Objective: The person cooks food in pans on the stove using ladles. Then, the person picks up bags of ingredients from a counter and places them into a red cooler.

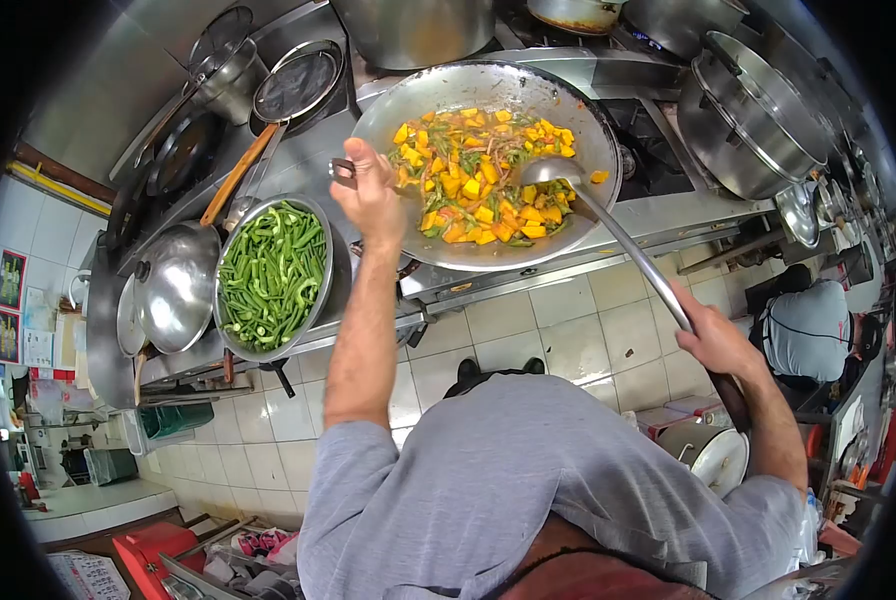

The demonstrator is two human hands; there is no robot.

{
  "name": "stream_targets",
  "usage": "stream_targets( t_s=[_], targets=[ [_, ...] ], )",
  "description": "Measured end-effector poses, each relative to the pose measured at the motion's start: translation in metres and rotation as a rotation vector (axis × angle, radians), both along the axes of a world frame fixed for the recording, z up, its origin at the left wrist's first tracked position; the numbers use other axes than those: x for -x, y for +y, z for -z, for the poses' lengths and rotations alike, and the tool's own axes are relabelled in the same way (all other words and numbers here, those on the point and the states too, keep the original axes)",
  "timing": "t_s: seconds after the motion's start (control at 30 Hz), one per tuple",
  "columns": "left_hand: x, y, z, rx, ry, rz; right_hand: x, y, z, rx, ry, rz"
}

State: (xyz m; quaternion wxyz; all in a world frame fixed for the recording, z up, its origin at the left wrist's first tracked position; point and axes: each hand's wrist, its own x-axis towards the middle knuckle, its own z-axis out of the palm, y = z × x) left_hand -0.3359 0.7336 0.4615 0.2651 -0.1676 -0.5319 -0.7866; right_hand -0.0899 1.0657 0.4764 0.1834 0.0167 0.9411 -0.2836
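A wide metal wok [578, 90] sits on the stove, holding orange pumpkin cubes [483, 190] mixed with green vegetables. My right hand [716, 338] is closed round the long handle of a ladle [628, 240], whose bowl rests among the pumpkin near the wok's right side. Beside the wok's left rim, my left hand [370, 192] is closed on a short dark brown handle [342, 168]; what that handle belongs to is hidden. Left of that forearm stands a metal bowl [330, 255] full of cut green vegetable pieces [273, 275], long and thin.
A domed lid [176, 290] and a wooden-handled strainer [298, 80] lie to the left. A large stockpot [413, 35] stands behind the wok, with stacked pots [748, 130] at right. Another person [806, 330] is at far right. A white-lidded pot [718, 460] stands low by my right arm.
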Motion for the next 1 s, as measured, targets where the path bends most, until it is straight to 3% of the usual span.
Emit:
stream_targets(
  t_s=[0.1, 0.2, 0.3, 0.37, 0.47, 0.53, 0.6, 0.63, 0.73, 0.77, 0.8, 0.83, 0.9, 1.0],
  targets=[
    [0.033, 0.029, 0.031, -0.096, -0.002, -0.082, 0.043, -0.012, 0.030, -0.064, 0.071, -0.046],
    [0.058, 0.047, 0.026, -0.063, -0.061, -0.096, 0.069, -0.027, 0.046, -0.171, -0.002, 0.026],
    [0.051, 0.003, 0.005, -0.299, 0.026, -0.052, 0.084, -0.015, 0.052, 0.028, 0.257, -0.019],
    [0.028, -0.032, -0.015, -0.328, 0.079, 0.111, 0.091, 0.001, 0.065, 0.069, 0.482, -0.043],
    [0.001, -0.045, -0.028, -0.096, 0.170, 0.254, 0.138, -0.014, 0.030, 0.169, 0.313, 0.101],
    [-0.010, -0.041, -0.025, -0.078, 0.170, 0.360, 0.181, -0.016, 0.028, 0.176, 0.140, 0.132],
    [-0.023, -0.032, -0.020, -0.076, 0.112, 0.526, 0.230, -0.004, 0.073, 0.269, 0.319, 0.007],
    [-0.028, -0.027, -0.015, -0.051, 0.090, 0.616, 0.238, -0.012, 0.067, 0.269, 0.320, 0.006],
    [-0.038, -0.008, 0.010, 0.135, -0.028, 0.776, 0.259, -0.037, 0.067, 0.167, 0.150, -0.047],
    [-0.039, -0.002, 0.021, 0.259, -0.097, 0.689, 0.266, -0.031, 0.089, 0.003, 0.326, -0.219],
    [-0.040, 0.011, 0.021, 0.407, 0.050, 0.544, 0.266, -0.033, 0.093, -0.167, 0.502, -0.392],
    [-0.038, 0.019, 0.029, 0.403, 0.047, 0.545, 0.263, -0.030, 0.094, -0.169, 0.497, -0.394],
    [-0.029, 0.031, 0.055, 0.641, 0.252, 0.437, 0.238, -0.041, 0.058, -0.503, 0.318, -0.378],
    [-0.010, 0.048, 0.074, 0.818, 0.379, 0.382, 0.212, -0.031, 0.038, -0.652, 0.268, -0.321]
  ],
)
